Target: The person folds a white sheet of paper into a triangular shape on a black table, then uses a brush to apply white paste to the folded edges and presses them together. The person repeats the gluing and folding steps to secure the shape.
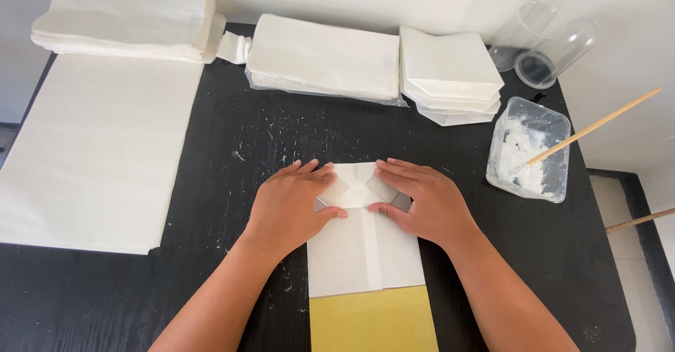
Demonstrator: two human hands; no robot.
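Note:
A white paper bag [362,250] lies flat on the black table [232,148], its top end folded into flaps. Both hands press on that folded end. My left hand [292,204] lies flat on the left flap, fingers pointing right. My right hand [425,201] rests flat on the right flap, fingers pointing left. The fingertips nearly meet over the centre fold. A yellow sheet [373,320] sticks out from under the bag at the near edge.
Large white paper sheets [98,148] lie at the left. Stacks of white paper [126,18] [323,56] [450,71] line the far edge. A clear tub of white paste [527,148] with a wooden stick [598,125] stands right. Two clear cups [541,46] lie behind it.

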